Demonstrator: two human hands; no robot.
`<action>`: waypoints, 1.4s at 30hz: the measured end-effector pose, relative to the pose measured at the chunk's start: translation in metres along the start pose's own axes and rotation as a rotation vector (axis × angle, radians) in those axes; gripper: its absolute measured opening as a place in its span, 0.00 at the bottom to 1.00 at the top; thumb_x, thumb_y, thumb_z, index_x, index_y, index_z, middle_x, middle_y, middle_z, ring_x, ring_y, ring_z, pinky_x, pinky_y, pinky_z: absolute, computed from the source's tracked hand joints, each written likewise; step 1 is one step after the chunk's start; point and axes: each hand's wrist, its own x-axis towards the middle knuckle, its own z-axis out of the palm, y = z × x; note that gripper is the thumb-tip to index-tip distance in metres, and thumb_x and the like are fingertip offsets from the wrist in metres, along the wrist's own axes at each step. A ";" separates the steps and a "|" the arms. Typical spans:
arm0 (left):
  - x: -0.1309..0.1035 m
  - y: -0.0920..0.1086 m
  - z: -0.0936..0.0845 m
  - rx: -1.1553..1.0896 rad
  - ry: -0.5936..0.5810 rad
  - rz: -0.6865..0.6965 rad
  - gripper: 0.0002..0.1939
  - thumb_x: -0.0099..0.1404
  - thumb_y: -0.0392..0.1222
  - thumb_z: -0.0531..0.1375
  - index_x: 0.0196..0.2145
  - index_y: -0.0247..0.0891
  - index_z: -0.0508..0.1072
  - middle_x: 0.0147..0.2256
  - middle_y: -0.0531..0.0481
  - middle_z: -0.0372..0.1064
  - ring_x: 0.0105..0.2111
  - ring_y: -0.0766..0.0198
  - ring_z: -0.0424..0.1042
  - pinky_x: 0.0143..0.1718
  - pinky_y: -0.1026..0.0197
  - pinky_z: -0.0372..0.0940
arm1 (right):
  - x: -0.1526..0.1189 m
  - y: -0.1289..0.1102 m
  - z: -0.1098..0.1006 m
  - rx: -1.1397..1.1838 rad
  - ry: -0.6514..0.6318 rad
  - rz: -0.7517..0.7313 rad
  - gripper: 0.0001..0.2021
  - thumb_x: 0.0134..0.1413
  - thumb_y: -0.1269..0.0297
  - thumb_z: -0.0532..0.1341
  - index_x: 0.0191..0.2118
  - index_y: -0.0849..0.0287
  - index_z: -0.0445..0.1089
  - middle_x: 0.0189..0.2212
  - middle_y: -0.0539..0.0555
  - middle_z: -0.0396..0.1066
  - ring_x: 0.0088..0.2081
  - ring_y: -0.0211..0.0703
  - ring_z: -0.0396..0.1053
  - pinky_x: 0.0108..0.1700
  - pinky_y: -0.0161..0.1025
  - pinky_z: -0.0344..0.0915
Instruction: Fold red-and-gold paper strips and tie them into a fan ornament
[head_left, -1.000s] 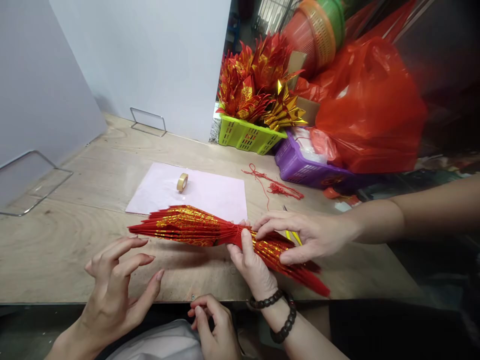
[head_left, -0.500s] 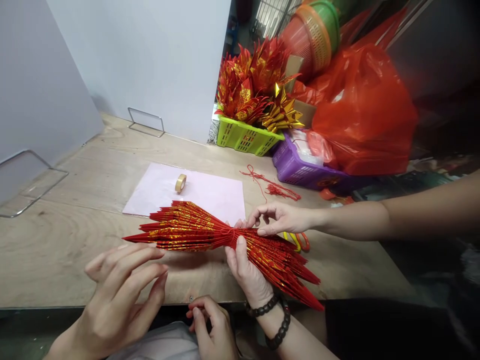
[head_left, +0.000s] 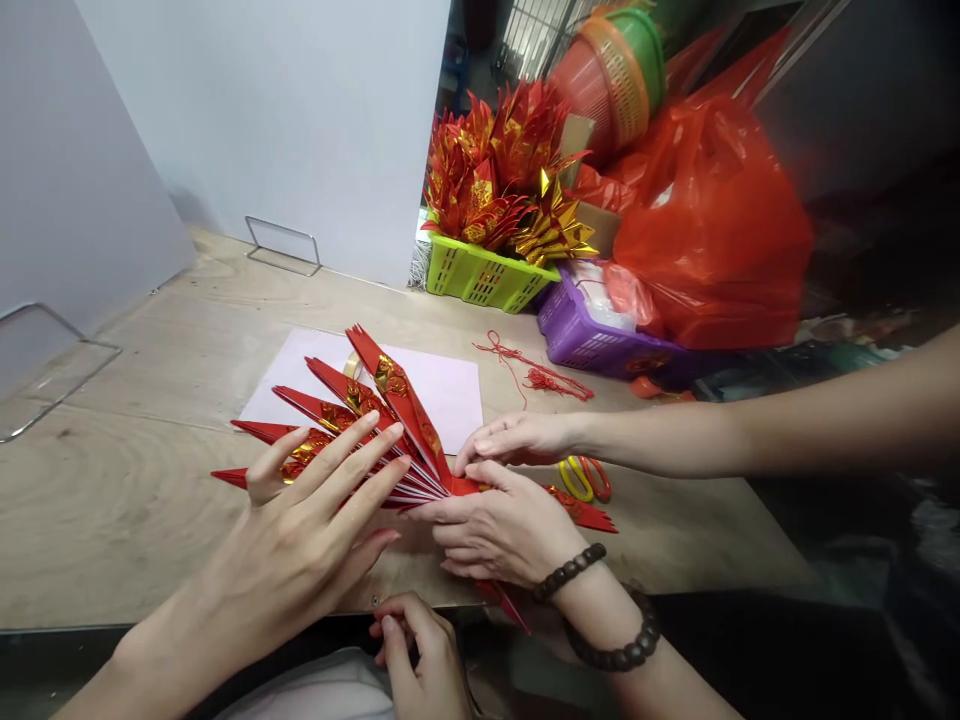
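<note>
A bundle of folded red paper with gold print (head_left: 409,405) lies across the table's near part, its left half fanned into pointed blades with white edges showing. Over those blades my left hand (head_left: 319,530) is spread, fingers stretched and apart; whether they touch the paper I cannot tell. Down at the table's front edge, my right hand (head_left: 426,655) is curled closed, and I see nothing in it. Another person's braceleted hand (head_left: 510,520) grips the bundle's middle, with that person's second hand (head_left: 525,435) just beyond it.
Behind the bundle are a pale pink sheet (head_left: 454,390) and a partly covered tape roll (head_left: 351,368). Scissors handles (head_left: 576,478) and red string (head_left: 555,382) lie to the right. Farther back stand a green basket (head_left: 484,278), a purple basket (head_left: 585,335) and a red bag (head_left: 712,230).
The bundle's left side has spread from a tight stack into separate blades. My left hand has moved right and up over it. The other person's braceleted hand has turned over its middle.
</note>
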 end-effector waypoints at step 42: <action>-0.065 -0.016 0.068 0.046 -0.015 -0.062 0.14 0.69 0.41 0.55 0.49 0.33 0.70 0.43 0.39 0.75 0.42 0.49 0.73 0.45 0.49 0.59 | 0.029 -0.036 0.012 -0.378 0.137 -0.604 0.11 0.59 0.76 0.49 0.38 0.57 0.66 0.30 0.55 0.71 0.33 0.46 0.69 0.35 0.43 0.69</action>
